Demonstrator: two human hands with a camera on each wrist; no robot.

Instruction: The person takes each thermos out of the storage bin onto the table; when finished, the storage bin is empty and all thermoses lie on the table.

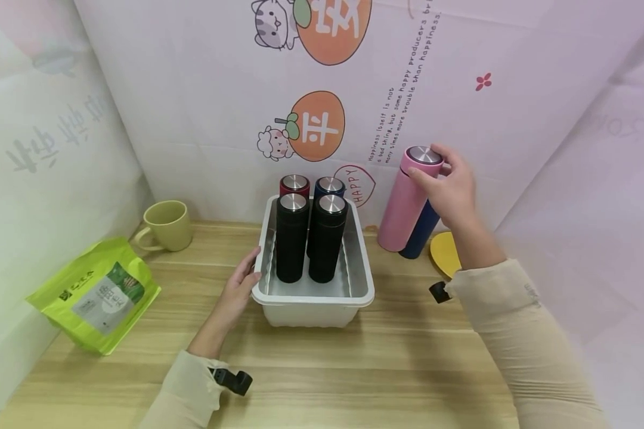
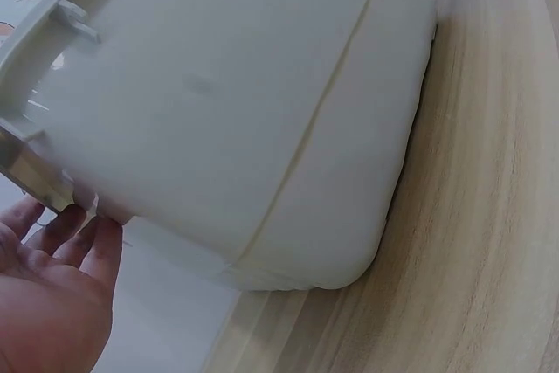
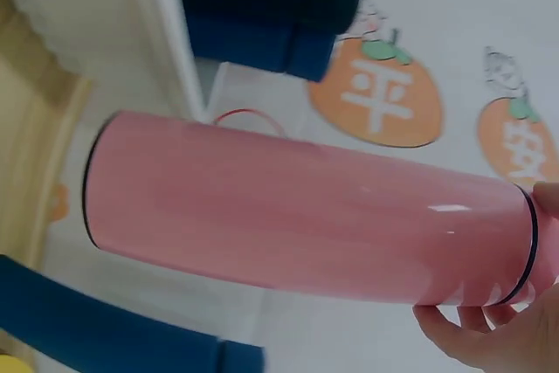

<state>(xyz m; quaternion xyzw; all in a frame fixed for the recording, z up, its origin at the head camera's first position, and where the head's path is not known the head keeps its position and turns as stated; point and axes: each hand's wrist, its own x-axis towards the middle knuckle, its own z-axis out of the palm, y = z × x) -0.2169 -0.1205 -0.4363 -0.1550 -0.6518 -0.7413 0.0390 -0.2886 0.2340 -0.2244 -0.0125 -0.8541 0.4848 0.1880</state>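
Right hand (image 1: pixel 455 189), fingers curled, grips pink bottle (image 1: pixel 399 210)

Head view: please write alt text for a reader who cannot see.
A right hand grips a pink bottle by its top while the left hand holds a pale tub containing two black bottles, a red one and a blue one. At left: a green pouch, a mug.
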